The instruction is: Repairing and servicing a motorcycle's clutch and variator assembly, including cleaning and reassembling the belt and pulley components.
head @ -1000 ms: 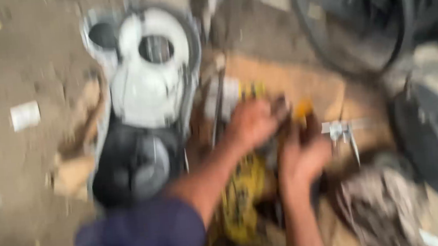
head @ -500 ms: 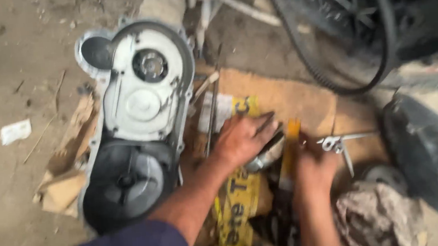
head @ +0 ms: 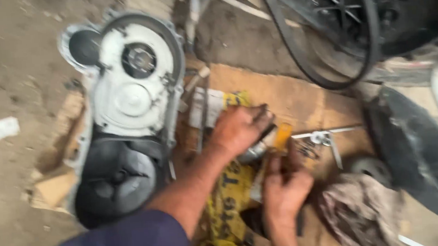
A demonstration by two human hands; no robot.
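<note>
My left hand [head: 240, 129] reaches in on a blue-sleeved arm and is closed over a short silvery cylindrical tool [head: 255, 151] lying on a sheet of cardboard [head: 301, 97]. Just below it, my right hand [head: 285, 186] has its curled fingers on dark tools beside an orange-handled tool [head: 284, 134]; blur hides whether it grips any of them. A yellow printed bag [head: 231, 201] lies under both forearms. A metal T-shaped wrench [head: 327, 137] rests to the right of the hands.
A grey-white engine cover [head: 132, 93] with a black round housing [head: 116, 182] lies to the left on cardboard scraps. A black rubber belt [head: 330, 60] loops at the top right. A dirty rag [head: 361, 213] and a black plastic panel [head: 425, 160] are on the right.
The view has moved closer and steadied. My left hand has closed on the silvery tool, and my right hand has slid down slightly below the orange handle.
</note>
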